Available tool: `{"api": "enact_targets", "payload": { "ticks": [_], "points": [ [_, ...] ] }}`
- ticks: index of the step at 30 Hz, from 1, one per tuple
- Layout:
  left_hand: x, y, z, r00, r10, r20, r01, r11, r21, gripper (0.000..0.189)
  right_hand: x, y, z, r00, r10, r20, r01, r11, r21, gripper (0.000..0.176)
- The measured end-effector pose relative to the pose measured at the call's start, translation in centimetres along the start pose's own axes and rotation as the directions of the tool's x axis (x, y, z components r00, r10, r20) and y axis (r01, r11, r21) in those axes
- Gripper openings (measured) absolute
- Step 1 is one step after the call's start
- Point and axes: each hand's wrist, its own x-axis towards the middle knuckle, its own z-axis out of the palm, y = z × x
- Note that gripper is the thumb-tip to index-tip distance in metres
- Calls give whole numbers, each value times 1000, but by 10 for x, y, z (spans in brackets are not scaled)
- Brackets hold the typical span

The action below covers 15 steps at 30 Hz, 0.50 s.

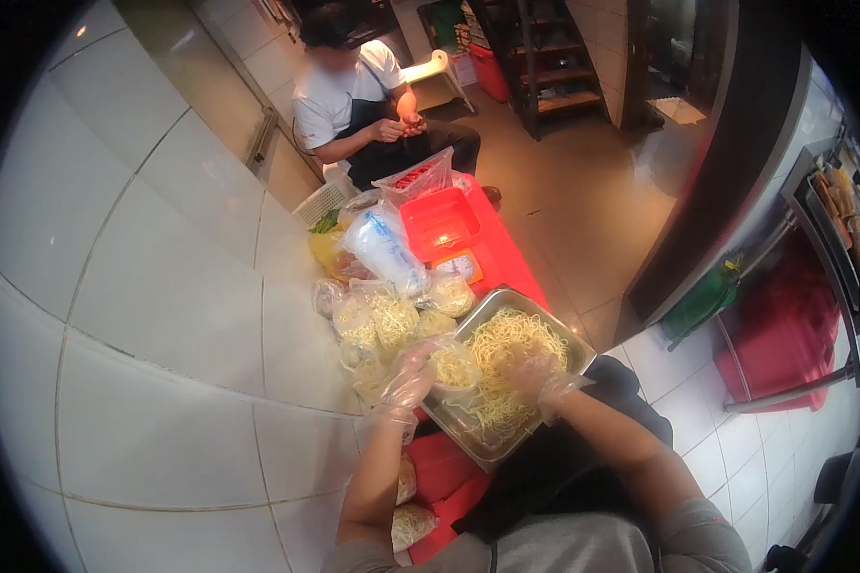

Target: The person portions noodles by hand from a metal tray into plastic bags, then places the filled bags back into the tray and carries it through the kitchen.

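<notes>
A metal tray (584, 355) of pale noodles (508, 342) sits in front of me on a red table. My left hand (412, 374), in a clear plastic glove, grips a clear bag of noodles (454, 368) at the tray's left edge. Also gloved, my right hand (537, 372) rests on the noodles at the tray's right side; its fingers are blurred and partly hidden among them. Several filled bags of noodles (392, 317) are heaped left of the tray.
Beyond the tray are a scale (458, 265), a red basin (441, 224) and a large plastic bag (384, 250). A co-worker (349, 105) sits at the table's far end. White tiled wall (162, 286) runs along the left; a pink bin (779, 353) stands at right.
</notes>
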Motion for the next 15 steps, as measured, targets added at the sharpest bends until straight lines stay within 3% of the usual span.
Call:
{"api": "enact_targets", "payload": {
  "ticks": [2, 7, 9, 11, 15],
  "points": [
    [-5, 65, 1, 999, 17, 27, -12, 984, -175, 37, -3, -3, 11, 999, 26, 18, -26, 1000, -8, 64],
    [32, 168, -60, 984, 129, 119, -93, 958, -272, 45, -4, -3, 11, 999, 33, 28, -33, 999, -12, 53],
    [67, 188, -92, 973, 186, 135, -155, 964, -216, 42, 0, -2, 18, 999, 46, 26, -46, 999, -12, 53],
    [108, 221, -106, 973, 211, 91, -214, 977, 22, 37, -5, -5, 17, 998, 55, 14, -55, 998, -14, 53],
    [155, 255, -105, 913, 382, 140, -402, 903, 153, 37, -5, -6, 19, 997, 63, 47, -63, 998, -12, 53]
  ]
}}
